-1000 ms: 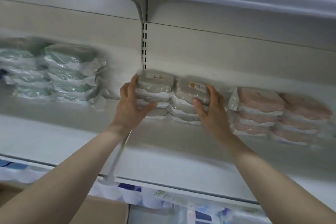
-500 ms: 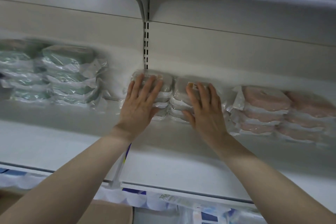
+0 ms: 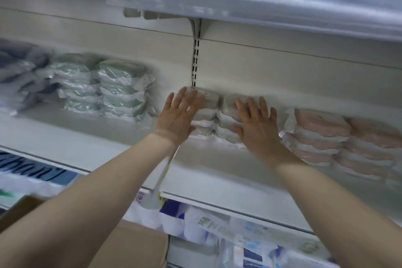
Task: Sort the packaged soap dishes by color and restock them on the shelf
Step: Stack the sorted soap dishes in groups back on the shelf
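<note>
While flat, both hands (image 3: 217, 122) press grey soap-dish stacks (image 3: 214, 113).

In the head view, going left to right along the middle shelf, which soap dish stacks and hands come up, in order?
Dark blue stacks → green stacks → left hand flat against the grey stacks → right hand flat against them too → pink stacks.

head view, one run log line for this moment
left hand flat on left grey soap dish stack | right hand flat on right grey stack | green stacks left | pink stacks right
</note>
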A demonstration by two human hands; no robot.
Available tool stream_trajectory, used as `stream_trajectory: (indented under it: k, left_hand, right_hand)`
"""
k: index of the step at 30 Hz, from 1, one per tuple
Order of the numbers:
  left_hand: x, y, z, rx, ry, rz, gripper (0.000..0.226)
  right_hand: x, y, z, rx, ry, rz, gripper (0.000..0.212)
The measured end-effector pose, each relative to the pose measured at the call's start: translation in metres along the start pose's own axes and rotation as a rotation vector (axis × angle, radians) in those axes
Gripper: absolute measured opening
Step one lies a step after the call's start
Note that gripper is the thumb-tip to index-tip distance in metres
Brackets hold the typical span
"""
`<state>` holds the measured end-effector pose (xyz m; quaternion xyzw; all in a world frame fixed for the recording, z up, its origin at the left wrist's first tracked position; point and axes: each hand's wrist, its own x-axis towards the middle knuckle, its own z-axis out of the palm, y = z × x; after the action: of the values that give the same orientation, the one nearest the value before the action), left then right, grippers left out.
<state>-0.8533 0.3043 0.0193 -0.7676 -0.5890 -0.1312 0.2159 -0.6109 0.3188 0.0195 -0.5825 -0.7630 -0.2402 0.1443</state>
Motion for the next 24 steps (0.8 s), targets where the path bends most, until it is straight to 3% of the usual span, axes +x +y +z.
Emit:
stream_trajectory:
  k: [3, 8, 14, 24]
  left_hand:
    - [-0.015, 0.002, -0.022, 0.027, -0.057, -0.032, 0.086]
    - [-0.059, -0.005, -0.044, -0.047, 0.088, 0.004, 0.079]
    - [-0.100, -0.026, -0.058, -0.025, 0.066, -0.023, 0.074]
    - [-0.148, -0.142, -0.051, -0.053, 0.123, -0.025, 0.072]
  right_hand:
    - [-0.008, 0.000, -0.014, 0.047, 0.035, -0.024, 0.075]
    - [-0.019, -0.017, -0.031, 0.113, 0.053, -0.137, 0.073]
    - [-0.038, -0.058, -0.058, 0.161, 0.022, -0.190, 0.072]
    - [-0.020, -0.181, -0.073, 0.117, 0.159, -0.248, 0.074]
